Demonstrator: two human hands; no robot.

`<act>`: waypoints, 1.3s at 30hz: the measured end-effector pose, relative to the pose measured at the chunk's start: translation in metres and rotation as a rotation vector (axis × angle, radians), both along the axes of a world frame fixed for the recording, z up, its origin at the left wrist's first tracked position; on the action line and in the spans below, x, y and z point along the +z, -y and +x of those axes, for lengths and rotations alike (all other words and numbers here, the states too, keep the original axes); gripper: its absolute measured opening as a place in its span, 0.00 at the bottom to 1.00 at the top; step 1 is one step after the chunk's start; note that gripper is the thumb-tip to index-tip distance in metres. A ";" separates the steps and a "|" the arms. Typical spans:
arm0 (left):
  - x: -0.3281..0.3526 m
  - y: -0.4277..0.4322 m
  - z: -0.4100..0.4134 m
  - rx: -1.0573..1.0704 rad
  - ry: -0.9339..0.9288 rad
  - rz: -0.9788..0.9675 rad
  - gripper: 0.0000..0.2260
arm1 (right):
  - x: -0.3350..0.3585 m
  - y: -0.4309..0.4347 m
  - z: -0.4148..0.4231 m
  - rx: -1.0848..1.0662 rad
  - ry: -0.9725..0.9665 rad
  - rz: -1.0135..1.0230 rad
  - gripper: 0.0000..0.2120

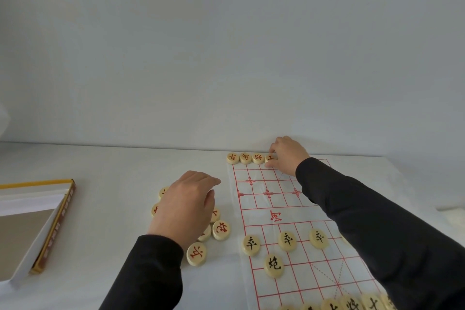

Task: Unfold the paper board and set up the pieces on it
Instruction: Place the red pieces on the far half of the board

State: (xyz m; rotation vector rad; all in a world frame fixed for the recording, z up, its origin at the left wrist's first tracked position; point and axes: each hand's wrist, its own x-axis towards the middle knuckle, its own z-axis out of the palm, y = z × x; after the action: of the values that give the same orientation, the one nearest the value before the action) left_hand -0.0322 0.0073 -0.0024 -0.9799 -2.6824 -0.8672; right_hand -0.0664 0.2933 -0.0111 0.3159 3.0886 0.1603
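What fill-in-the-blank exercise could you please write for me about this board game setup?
The right hand pinches a piece at the ____ edge of the paper board.
The left hand covers loose pieces marked in ____ ink.
The open box lies to the ____ of the paper board.
Missing words: far; red; left.

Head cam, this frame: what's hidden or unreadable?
All head view:
- paper board, right half: under right sleeve.
- loose red pieces: left hand covers several; count, any grip hidden.
- black back row: cut by bottom edge.
- fourth red piece: right hand pinches it, character partly covered.
- box: cut by left edge.
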 end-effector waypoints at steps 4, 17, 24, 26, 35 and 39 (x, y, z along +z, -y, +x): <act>-0.001 0.000 -0.001 0.011 0.001 -0.007 0.14 | -0.003 -0.003 0.001 0.003 -0.013 -0.029 0.16; -0.002 0.000 -0.002 0.011 0.006 -0.015 0.15 | -0.007 -0.010 0.003 -0.085 -0.029 -0.148 0.21; -0.002 -0.001 -0.002 0.016 0.015 -0.023 0.15 | -0.009 -0.021 0.012 -0.152 -0.034 -0.145 0.21; -0.002 -0.001 -0.002 0.020 0.020 -0.027 0.15 | -0.010 -0.023 0.013 -0.171 -0.040 -0.170 0.21; -0.003 -0.001 -0.003 0.027 0.021 -0.051 0.15 | -0.015 -0.021 0.008 -0.179 -0.074 -0.243 0.20; -0.002 0.000 -0.004 0.027 0.019 -0.049 0.15 | -0.016 -0.022 0.009 -0.179 -0.084 -0.285 0.20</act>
State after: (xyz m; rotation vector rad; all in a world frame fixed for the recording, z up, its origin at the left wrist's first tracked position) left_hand -0.0365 0.0077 -0.0048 -0.9475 -2.7385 -0.8134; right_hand -0.0576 0.3155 -0.0266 0.5946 3.0835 -0.3022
